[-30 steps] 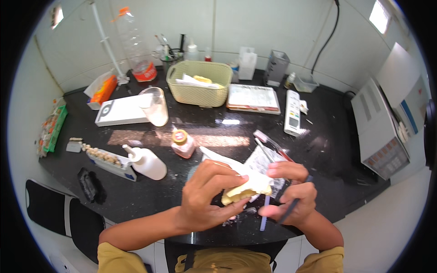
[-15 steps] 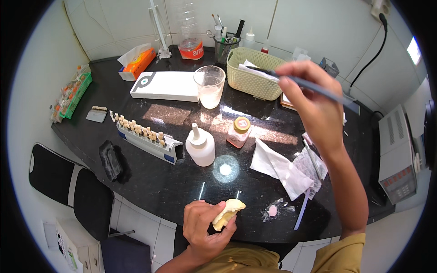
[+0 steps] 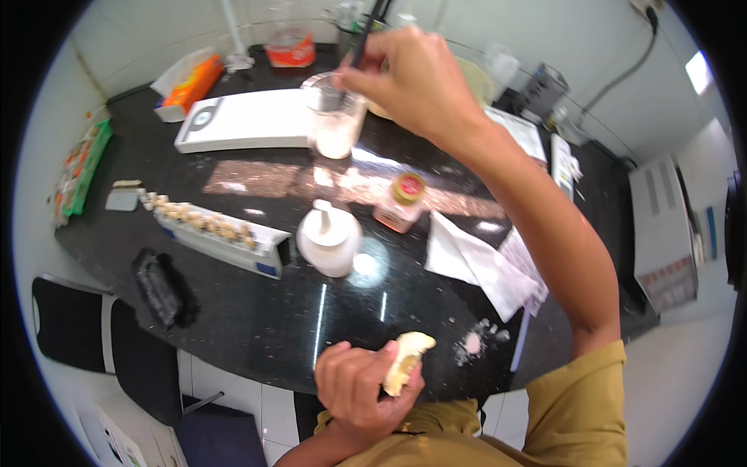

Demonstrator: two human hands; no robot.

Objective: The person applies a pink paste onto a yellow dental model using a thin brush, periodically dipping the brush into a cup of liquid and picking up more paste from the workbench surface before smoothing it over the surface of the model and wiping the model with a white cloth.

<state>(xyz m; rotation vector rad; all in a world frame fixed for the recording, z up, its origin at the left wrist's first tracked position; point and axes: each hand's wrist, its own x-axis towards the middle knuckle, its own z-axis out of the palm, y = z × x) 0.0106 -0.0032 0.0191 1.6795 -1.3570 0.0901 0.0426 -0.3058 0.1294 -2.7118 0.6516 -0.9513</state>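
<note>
"Progress looks partway to me. Where is the yellow dental cast [image 3: 406, 362]?"

"In the left hand [image 3: 359, 389], close to the front edge of the table [image 3: 257, 327]. The fingers are curled around it, and its upper end stays clear of them."

"What seems done?"

"Materials are out: 1 small pink lump [image 3: 473, 342] sits amid white crumbs, and a white wipe [image 3: 467, 261] lies spread behind it. I'd count that as preparation finished."

"And left?"

"Work on the cast, I judge. The lump lies apart from it, and I make out no pink on the side in view. The far side is hidden, so I can't say how much is complete."

"The right hand [image 3: 416, 82]?"

"Pinched narrow on a dark-handled instrument [image 3: 367, 35], held steeply at the mouth of the clear glass [image 3: 336, 138]. Blur hides whether its tip is inside."

"So the 2 arms differ?"

"Very much. The right reaches far forward and slants leftward across the table, passing behind the jar with the yellow cap [image 3: 399, 204]. The left is tucked near the body, forearm short in view, knuckles up."
</note>
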